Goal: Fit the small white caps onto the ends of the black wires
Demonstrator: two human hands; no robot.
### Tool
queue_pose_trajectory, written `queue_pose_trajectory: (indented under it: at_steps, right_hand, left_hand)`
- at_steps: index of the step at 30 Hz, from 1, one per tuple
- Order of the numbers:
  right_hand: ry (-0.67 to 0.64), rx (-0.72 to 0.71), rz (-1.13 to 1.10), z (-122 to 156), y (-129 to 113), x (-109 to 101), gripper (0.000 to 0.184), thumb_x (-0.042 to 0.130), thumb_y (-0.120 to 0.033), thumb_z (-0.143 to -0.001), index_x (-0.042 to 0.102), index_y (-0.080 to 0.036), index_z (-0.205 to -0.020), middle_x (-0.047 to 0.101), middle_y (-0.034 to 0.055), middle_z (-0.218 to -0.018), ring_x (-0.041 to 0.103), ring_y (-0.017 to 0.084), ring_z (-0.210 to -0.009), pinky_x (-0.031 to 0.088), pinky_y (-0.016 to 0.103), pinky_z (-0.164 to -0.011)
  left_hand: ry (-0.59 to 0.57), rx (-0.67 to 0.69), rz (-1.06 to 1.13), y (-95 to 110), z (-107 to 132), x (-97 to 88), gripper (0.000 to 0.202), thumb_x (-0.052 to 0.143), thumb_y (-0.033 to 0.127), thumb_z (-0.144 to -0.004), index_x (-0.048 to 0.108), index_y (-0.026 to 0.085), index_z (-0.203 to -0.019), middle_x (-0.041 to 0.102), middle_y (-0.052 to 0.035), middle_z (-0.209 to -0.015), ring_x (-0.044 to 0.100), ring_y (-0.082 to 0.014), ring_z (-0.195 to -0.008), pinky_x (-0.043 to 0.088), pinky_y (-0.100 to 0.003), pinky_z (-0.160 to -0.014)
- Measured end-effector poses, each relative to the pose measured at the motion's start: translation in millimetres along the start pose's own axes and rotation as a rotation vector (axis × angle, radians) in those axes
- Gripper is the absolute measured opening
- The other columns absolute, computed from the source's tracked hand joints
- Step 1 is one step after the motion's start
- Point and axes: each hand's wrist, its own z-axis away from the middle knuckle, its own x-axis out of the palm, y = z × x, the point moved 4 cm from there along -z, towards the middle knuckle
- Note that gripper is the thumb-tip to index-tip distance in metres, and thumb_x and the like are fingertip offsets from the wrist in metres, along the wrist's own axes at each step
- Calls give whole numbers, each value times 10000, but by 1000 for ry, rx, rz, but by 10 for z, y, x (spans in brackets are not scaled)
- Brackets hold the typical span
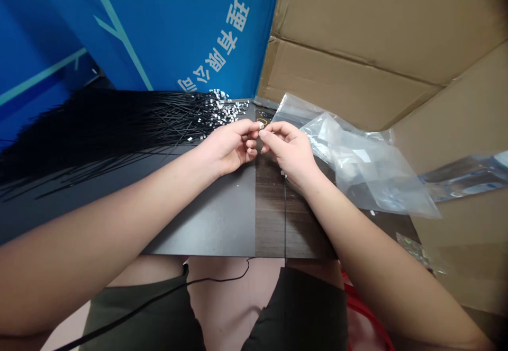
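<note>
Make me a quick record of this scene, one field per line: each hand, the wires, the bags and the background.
Left hand: pinching a small white piece
Right hand: at the same piece; exact grip unclear
Black wires: piled left on the table, white ends toward the hands
Clear bags: right of the hands
Background: blue panel, cardboard

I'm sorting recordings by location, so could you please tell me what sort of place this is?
Probably a hand-assembly workstation: a pile of thin black strands with white ends lies on the table, with clear plastic bags at right.
</note>
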Motion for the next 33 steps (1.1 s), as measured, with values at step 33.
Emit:
queue_pose_trajectory:
  at_steps: [33]
  right_hand:
    - [-60,239,-234,14,17,37,193,790,-330,-874,633,-225,-837,602,-56,-591,347,50,-437,189,233,-435]
  left_hand:
    - [-26,72,-76,12,-4,-13,202,755,144,-850,611,151,-708,522,20,-628,482,-57,-523,381,-184,-488]
